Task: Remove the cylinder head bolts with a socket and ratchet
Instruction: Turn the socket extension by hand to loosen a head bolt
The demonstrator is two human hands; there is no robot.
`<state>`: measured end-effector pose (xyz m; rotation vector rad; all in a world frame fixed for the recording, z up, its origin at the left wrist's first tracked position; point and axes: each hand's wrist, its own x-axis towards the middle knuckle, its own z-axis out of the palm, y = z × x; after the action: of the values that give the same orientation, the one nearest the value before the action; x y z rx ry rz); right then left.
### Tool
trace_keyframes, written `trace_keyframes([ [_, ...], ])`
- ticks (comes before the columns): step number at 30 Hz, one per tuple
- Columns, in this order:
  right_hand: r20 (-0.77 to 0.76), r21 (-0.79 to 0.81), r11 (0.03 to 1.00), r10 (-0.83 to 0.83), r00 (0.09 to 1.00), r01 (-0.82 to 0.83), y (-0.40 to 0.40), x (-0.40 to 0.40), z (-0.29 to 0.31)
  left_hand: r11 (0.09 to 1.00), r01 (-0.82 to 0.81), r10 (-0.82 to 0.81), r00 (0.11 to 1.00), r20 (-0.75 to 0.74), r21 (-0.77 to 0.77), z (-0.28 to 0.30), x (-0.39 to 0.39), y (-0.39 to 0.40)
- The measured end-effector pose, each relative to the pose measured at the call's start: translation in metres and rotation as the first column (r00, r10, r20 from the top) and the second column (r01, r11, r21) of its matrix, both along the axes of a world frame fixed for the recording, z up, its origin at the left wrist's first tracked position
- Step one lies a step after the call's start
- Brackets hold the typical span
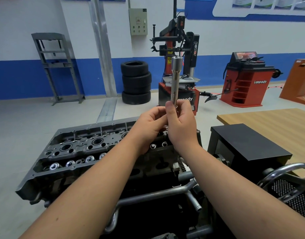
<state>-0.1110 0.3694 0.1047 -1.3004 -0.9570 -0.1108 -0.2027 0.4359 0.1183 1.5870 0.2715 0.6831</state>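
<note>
Both hands are raised above the cylinder head (82,149), which sits on a stand in the foreground with its valve gear exposed. The right hand (181,125) is clenched round the lower end of a long socket (175,78), holding it nearly upright with the open end on top. The left hand (151,123) has its fingers curled in against the same lower end, and looks to be pinching something small there, though what it holds is hidden behind the right hand. No ratchet handle can be made out, and the head bolts themselves cannot be picked out among the bores and valve springs, so none of the loosening appears to be under way; this reads as fitting or checking the tool. The chief risk is a dropped piece: the grip covers only the bottom of a tall, smooth tool, and anything that slips would fall straight into the open head, where a small part could lodge in a bore or among the springs. A poorly seated join could also let the socket come loose under load and round a bolt. A black box (248,142) stands just right of the engine, with a wooden desk (269,118) behind.
</note>
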Motion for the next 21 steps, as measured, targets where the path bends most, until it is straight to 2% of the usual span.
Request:
trace_keyframes([
  [4, 0.001, -0.006, 1.0, -0.004, 1.0, 0.004, 0.0002, -0.0008, 0.0008, 1.0, 0.023, -0.023, 1.0, -0.009, -0.002, 0.0003, 0.0002, -0.0012],
  [10, -0.023, -0.01, 1.0, 0.002, 1.0, -0.003, 0.0009, 0.0001, 0.0002, 0.999, -0.027, 0.027, 1.0, -0.013, 0.018, -0.0012, -0.0005, 0.0008],
  [14, 0.023, -0.01, 1.0, -0.024, 0.999, 0.024, 0.0, -0.0014, -0.0005, 1.0, -0.018, 0.018, 1.0, -0.007, 0.026, -0.0015, -0.0014, 0.002],
  [21, -0.033, 0.002, 1.0, 0.02, 0.999, -0.02, 0.0016, -0.0008, 0.0013, 1.0, 0.017, -0.016, 1.0, -0.012, 0.014, -0.0008, -0.0003, 0.0015],
])
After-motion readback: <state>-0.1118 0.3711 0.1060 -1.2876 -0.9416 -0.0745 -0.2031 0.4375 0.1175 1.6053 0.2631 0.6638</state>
